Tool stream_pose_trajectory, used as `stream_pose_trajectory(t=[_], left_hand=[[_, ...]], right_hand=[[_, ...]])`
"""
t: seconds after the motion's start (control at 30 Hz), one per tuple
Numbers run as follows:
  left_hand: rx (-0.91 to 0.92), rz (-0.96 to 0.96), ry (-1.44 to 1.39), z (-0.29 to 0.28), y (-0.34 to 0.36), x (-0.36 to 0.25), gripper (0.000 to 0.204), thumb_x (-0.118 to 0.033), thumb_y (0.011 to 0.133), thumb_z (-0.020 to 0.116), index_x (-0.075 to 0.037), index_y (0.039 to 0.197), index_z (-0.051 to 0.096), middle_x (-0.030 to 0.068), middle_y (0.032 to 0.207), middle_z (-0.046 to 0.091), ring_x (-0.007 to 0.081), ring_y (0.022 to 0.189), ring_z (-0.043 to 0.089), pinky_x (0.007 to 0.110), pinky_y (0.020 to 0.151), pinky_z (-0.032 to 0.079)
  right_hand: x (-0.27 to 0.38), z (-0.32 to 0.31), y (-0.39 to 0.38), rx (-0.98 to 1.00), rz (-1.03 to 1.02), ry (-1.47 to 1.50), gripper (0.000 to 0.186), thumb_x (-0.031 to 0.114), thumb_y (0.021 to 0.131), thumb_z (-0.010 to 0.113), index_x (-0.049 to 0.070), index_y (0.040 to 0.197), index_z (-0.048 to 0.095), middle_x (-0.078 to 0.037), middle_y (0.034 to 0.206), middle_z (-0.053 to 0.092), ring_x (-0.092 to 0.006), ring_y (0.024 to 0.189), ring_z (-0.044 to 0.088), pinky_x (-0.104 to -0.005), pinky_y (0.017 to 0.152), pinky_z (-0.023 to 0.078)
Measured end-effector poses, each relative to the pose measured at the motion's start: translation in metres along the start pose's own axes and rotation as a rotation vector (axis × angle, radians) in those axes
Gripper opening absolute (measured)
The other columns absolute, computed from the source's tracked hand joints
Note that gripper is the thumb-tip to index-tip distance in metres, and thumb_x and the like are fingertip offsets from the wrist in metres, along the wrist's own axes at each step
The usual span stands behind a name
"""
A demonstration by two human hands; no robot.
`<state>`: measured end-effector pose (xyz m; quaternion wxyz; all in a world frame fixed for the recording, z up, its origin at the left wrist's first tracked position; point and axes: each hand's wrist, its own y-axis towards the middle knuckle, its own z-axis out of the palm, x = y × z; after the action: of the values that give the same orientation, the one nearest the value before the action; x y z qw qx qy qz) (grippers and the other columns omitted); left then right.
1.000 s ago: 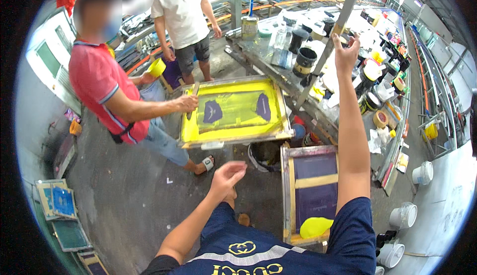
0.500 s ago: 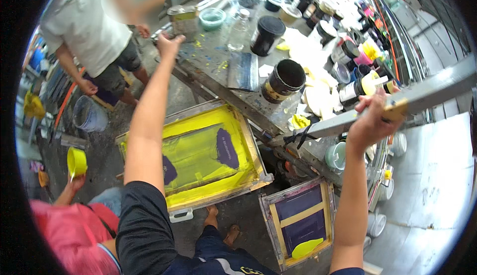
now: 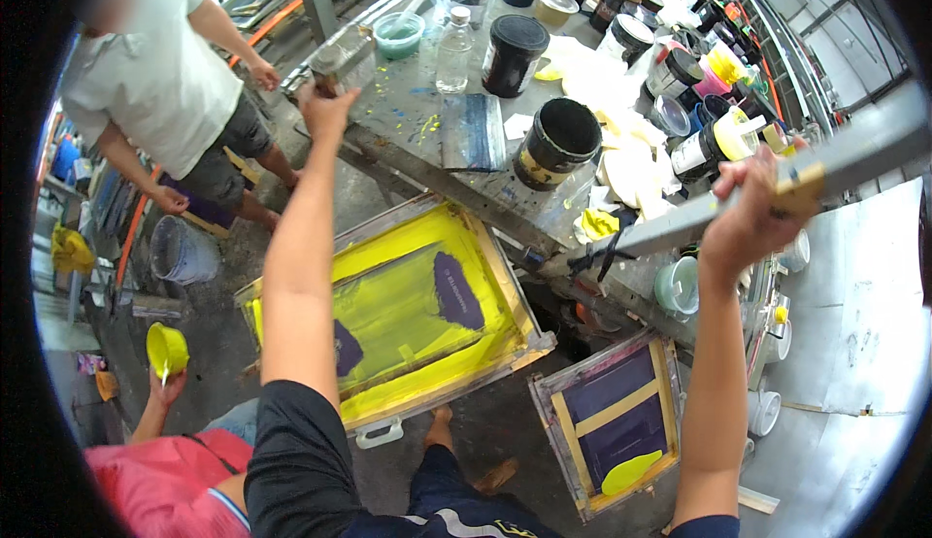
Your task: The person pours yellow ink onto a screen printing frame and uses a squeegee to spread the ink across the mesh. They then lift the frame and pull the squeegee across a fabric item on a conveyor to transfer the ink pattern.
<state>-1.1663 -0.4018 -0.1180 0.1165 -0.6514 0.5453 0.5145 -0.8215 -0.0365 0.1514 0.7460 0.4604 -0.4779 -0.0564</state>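
Note:
My left hand point(image 3: 325, 109) is at the near left corner of the worktable, its thumb and fingers closed round the lower part of a rectangular metal tin point(image 3: 348, 60). The tin looks blurred and slightly tilted, and its far fingers are partly hidden. My right hand point(image 3: 752, 216) grips a grey square metal bar point(image 3: 864, 159) that slants up to the right over the table, beside a tan patch on it. Below my arms lies a yellow-inked printing screen point(image 3: 417, 315) in a wooden frame. A smaller purple screen point(image 3: 612, 421) with a yellow ink blob stands to its right.
The stained table point(image 3: 388, 120) carries a clear bottle point(image 3: 453, 50), a green-tinged bowl point(image 3: 399, 35), an open black tub point(image 3: 556, 145) and several ink pots. A person in white point(image 3: 160, 72) stands at left. Someone in red point(image 3: 165, 485) holds a yellow bowl point(image 3: 167, 349).
The tin has shifted nearer relative to the bowl, together with my left hand. My view has turned a little. The person at left has moved an arm, and the yellow bowl has tipped.

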Motion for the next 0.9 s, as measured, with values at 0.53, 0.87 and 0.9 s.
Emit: stream_pose_trajectory(t=[0.53,0.87,0.9], left_hand=[[0.068,0.228,-0.289,-0.384,-0.525,-0.205,0.059,-0.015,0.073,0.091,-0.006,0.122,0.06,0.0084,0.107,0.06,0.0233,0.094,0.063,0.037,0.082,0.052],[0.179,0.224,-0.123,-0.527,-0.722,-0.204,0.06,-0.013,0.068,0.093,-0.004,0.118,0.06,0.0119,0.107,0.064,0.0282,0.099,0.065,0.04,0.083,0.053],[0.191,0.22,-0.097,-0.54,-0.738,-0.202,0.06,-0.013,0.068,0.093,-0.005,0.118,0.06,0.0123,0.108,0.064,0.0294,0.1,0.065,0.041,0.084,0.053]], right_hand=[[0.197,-0.188,-0.192,0.811,0.152,-0.344,0.024,0.037,0.091,0.076,0.014,0.094,0.083,-0.002,0.1,0.073,-0.0224,0.102,0.064,-0.0412,0.097,0.036],[0.282,-0.328,-0.294,1.11,-0.125,-0.361,0.02,0.04,0.086,0.078,0.021,0.087,0.083,0.005,0.092,0.074,-0.0175,0.095,0.063,-0.0401,0.092,0.036],[0.286,-0.341,-0.303,1.142,-0.141,-0.373,0.019,0.04,0.085,0.078,0.022,0.086,0.083,0.006,0.092,0.075,-0.0167,0.094,0.063,-0.0399,0.092,0.036]])
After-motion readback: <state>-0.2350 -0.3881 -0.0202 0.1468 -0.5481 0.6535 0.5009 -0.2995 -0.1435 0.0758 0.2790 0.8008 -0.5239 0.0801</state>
